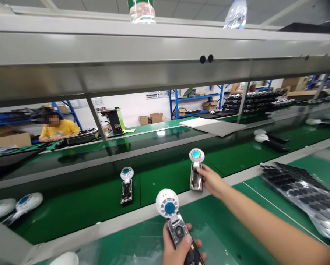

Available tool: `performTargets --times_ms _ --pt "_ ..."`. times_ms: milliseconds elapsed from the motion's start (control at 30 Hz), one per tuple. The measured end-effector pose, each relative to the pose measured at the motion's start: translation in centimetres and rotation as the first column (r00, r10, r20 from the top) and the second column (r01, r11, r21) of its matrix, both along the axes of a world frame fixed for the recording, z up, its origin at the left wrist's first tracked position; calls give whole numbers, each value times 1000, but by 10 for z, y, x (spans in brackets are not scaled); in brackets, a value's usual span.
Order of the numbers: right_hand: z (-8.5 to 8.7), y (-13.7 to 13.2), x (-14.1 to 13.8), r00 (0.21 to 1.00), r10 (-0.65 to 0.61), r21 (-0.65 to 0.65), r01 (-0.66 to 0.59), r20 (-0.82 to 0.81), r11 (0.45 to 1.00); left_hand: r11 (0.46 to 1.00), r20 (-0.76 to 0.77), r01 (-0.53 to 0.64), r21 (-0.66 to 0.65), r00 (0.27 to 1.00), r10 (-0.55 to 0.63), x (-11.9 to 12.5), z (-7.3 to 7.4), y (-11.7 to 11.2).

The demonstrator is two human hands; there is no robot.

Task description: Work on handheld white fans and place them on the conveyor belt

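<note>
My left hand (176, 246) is wrapped round the dark handle of a white-headed handheld device (167, 203), its thumb across the front. That device has a round vented head with a blue centre, and circuit parts show in its handle. Farther off, my right hand (210, 180) grips a second device of the same kind (196, 156) by the side of its handle, at the near edge of the green conveyor belt (151, 184). A third such device (126, 181) lies on the belt to the left, apart from both hands.
More white-headed devices (29, 202) lie at the belt's left, others (264, 138) at its right. A plastic pack of black discs (303, 195) rests on the near bench. Metal shelving (154, 48) spans overhead. Across the line sits a person in yellow (60, 129).
</note>
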State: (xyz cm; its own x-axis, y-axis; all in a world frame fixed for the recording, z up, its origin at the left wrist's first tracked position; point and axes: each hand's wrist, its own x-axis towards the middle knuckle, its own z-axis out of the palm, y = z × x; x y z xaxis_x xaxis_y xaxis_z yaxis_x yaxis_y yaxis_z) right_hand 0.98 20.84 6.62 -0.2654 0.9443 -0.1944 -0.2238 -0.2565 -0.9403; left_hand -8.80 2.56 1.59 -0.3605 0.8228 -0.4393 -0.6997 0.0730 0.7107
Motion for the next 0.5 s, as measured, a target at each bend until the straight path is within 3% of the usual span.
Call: performTargets --times_ms 67,133,233,300,367,433,500 --pt "9 25 -3 998 -26 35 24 49 999 997 -38 29 73 999 -26 2 1 -1" --pt "13 27 -1 996 3 91 -12 90 996 992 -88 73 103 994 -64 4 1 -2" --pt "14 -12 8 969 217 173 -236 119 956 989 -131 117 86 986 -105 5 2 -4" --pt "14 -51 13 900 416 193 -434 128 880 986 -184 155 69 973 -140 5 4 -5" --pt "14 -83 12 827 539 205 -562 162 801 979 -245 195 51 953 -177 5 6 -7" --pt "17 -101 6 803 561 218 -595 201 774 973 -281 223 57 939 -199 6 8 -8" --pt "20 -106 -2 820 530 227 -570 217 789 966 -297 247 80 931 -214 7 9 -10"
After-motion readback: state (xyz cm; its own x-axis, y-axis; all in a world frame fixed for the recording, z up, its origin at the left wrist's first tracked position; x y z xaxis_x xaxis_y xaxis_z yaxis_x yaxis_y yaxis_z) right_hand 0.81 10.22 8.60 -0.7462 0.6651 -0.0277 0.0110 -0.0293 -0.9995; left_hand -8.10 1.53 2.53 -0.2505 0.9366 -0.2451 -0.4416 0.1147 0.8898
